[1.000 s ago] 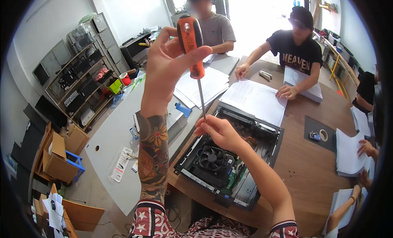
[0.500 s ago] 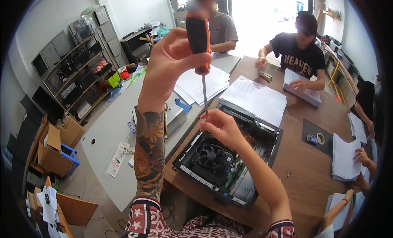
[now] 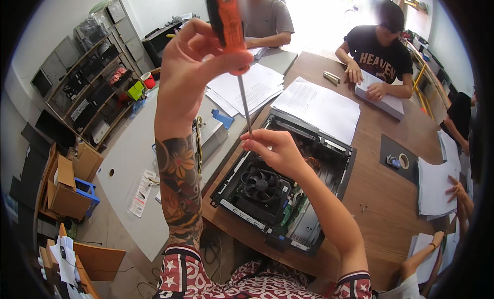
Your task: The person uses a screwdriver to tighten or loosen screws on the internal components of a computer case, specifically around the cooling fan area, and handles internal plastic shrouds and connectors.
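My left hand (image 3: 190, 75) is raised high, its fingers closed round the orange and black handle of a screwdriver (image 3: 231, 34). The metal shaft slants down to my right hand (image 3: 280, 154), whose thumb and fingers pinch around its tip. Whether a small screw sits at that tip is hidden by the fingers. Below my right hand lies an opened black desktop computer case (image 3: 303, 242). Inside it a black cooling fan (image 3: 261, 185) and part of a green circuit board (image 3: 289, 209) show.
Printed sheets (image 3: 319, 106) lie behind the case. Left of it are a metal box (image 3: 212, 137) and a blue plastic piece (image 3: 222, 119). Small screws (image 3: 364, 206) and a tape roll (image 3: 403, 161) lie to the right. Across the table, a person (image 3: 378, 52) rests both hands on a paper stack.
My left hand and the screwdriver handle have moved up and left, and the shaft tilts more. My right hand has shifted slightly left. The person across has brought both hands onto the paper stack.
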`<state>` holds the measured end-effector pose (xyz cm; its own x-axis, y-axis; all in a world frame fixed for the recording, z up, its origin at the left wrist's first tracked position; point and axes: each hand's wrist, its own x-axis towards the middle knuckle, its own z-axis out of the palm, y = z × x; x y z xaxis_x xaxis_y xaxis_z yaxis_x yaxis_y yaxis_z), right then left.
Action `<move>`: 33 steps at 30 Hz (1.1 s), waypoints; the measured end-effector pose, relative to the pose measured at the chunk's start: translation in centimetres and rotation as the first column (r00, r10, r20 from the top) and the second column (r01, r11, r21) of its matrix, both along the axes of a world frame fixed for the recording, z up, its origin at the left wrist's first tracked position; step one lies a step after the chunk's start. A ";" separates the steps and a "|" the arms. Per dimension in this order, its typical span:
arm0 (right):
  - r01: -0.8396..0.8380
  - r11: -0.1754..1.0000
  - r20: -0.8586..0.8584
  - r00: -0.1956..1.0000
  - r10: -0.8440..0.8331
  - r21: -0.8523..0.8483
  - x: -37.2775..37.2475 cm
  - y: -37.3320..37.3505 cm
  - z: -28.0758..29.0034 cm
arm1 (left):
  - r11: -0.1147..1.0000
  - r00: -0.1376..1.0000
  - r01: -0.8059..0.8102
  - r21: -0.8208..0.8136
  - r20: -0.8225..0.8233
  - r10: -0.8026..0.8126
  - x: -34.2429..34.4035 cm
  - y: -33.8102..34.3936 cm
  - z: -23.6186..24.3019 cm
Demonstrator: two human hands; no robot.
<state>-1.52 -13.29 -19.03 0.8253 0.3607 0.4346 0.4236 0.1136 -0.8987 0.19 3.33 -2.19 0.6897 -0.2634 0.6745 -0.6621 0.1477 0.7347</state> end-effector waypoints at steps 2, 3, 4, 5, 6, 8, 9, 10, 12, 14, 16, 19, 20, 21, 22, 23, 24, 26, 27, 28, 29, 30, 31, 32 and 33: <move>0.021 1.000 0.063 0.998 -0.020 -0.011 -0.2 0.3 0.2 | 0.979 0.975 -0.192 -0.064 0.103 0.198 0.1 -0.3 -0.2; 0.024 1.000 0.062 0.998 -0.023 -0.011 -0.2 0.3 0.2 | 0.986 0.987 -0.156 -0.059 0.030 0.158 -0.1 -0.6 -0.1; 0.019 1.000 0.018 1.000 -0.018 -0.019 -0.2 0.2 0.0 | 0.986 0.987 -0.154 -0.059 0.029 0.156 -0.2 -0.7 -0.4; 0.013 1.000 -0.027 1.000 -0.014 -0.026 -0.2 0.2 -0.1 | 0.994 0.993 -0.107 -0.019 0.044 0.107 -0.2 -0.7 -0.8; 0.018 1.000 -0.029 0.999 -0.019 -0.023 -0.1 0.2 -0.3 | 0.998 0.997 -0.058 0.025 0.056 0.056 -0.2 -0.7 -1.2; 0.038 0.998 0.111 0.993 -0.033 -0.043 0.4 0.1 -0.6 | 0.998 0.999 0.027 -0.052 0.041 -0.025 0.2 -0.4 -2.4; 0.050 0.998 0.105 0.993 -0.045 -0.038 0.4 -0.1 -0.6 | 0.985 0.994 0.107 -0.133 0.028 -0.104 0.4 -0.5 -3.4; 0.068 0.998 0.127 0.990 -0.065 -0.018 0.5 0.0 -0.7 | 0.985 0.993 0.121 -0.126 0.018 -0.120 0.4 -0.6 -4.8; 0.103 0.995 0.144 0.984 -0.104 0.017 0.5 0.2 -0.9 | 0.991 0.997 0.062 -0.119 -0.042 -0.067 -0.6 -0.7 -7.8; 0.069 0.995 0.148 0.986 -0.079 0.069 0.8 0.4 -1.2 | 0.999 0.994 0.031 0.026 -0.107 -0.028 -1.8 -0.7 -9.7; 0.070 0.996 0.057 0.996 -0.072 0.047 0.9 -0.2 -1.1 | 0.988 0.987 0.008 0.153 -0.160 0.017 -2.0 -1.0 -10.5; 0.065 0.990 0.063 0.995 -0.074 0.123 1.2 -0.1 -1.1 | 0.997 0.973 0.005 0.074 -0.232 0.012 -1.8 -1.6 -11.1; 0.068 0.990 0.066 0.995 -0.076 0.124 1.1 -0.2 -0.9 | 0.997 0.973 0.007 0.075 -0.228 0.010 -1.6 -1.5 -11.5; 0.065 0.994 0.056 0.996 -0.069 0.085 1.0 -0.5 -0.8 | 1.000 0.971 -0.010 0.019 -0.240 0.014 -1.4 -1.3 -11.8; 0.060 0.997 0.045 0.997 -0.062 0.047 1.0 -0.6 -0.8 | 0.999 0.968 -0.028 -0.036 -0.252 0.018 -1.2 -1.1 -12.0; 0.027 0.996 0.013 1.000 -0.028 0.086 1.0 -0.7 -0.7 | 0.995 0.962 -0.043 -0.095 -0.271 0.015 -1.3 -1.0 -12.1; 0.028 0.996 0.011 1.000 -0.029 0.084 0.9 -0.6 -0.7 | 0.994 0.962 -0.042 -0.097 -0.274 0.014 -1.3 -0.7 -12.4; 0.017 0.999 0.059 0.998 -0.019 0.029 0.9 -0.5 -0.6 | 0.985 0.969 -0.111 -0.131 -0.232 0.079 -0.9 0.1 -13.6; 0.016 1.000 0.058 0.998 -0.017 0.027 0.9 -0.6 -0.6 | 0.985 0.975 -0.084 -0.153 -0.216 0.050 -0.9 -0.1 -13.5; 0.017 1.000 0.084 0.996 -0.017 0.003 0.9 -0.7 -0.5 | 0.984 0.975 -0.086 -0.155 -0.217 0.051 -1.1 -0.4 -13.4; 0.019 1.000 0.109 0.994 -0.016 -0.021 0.9 -0.7 -0.5 | 0.973 0.975 -0.064 -0.222 -0.222 0.014 -1.4 -1.0 -13.3; 0.016 1.000 0.111 0.994 -0.014 -0.023 0.9 -0.7 -0.5 | 0.957 0.975 -0.043 -0.289 -0.221 -0.023 -1.7 -1.4 -12.9; 0.012 1.000 0.128 0.992 -0.009 -0.024 0.8 -0.7 -0.4 | 0.956 0.976 -0.044 -0.290 -0.219 -0.021 -1.6 -1.1 -13.0; 0.008 1.000 0.144 0.990 -0.004 -0.026 0.8 -0.7 -0.4 | 0.967 0.971 0.032 -0.251 -0.222 -0.090 -1.4 -0.5 -13.3; 0.006 1.000 0.145 0.989 -0.002 -0.028 0.8 -0.7 -0.3 | 0.971 0.961 0.109 -0.212 -0.228 -0.158 -1.3 -0.2 -13.5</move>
<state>-0.76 -13.97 -19.37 0.7556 0.3711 0.5398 0.5504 0.0871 -0.8304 -1.08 3.12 -15.65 0.8059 -0.2439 0.5396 -0.4328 0.3793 0.8178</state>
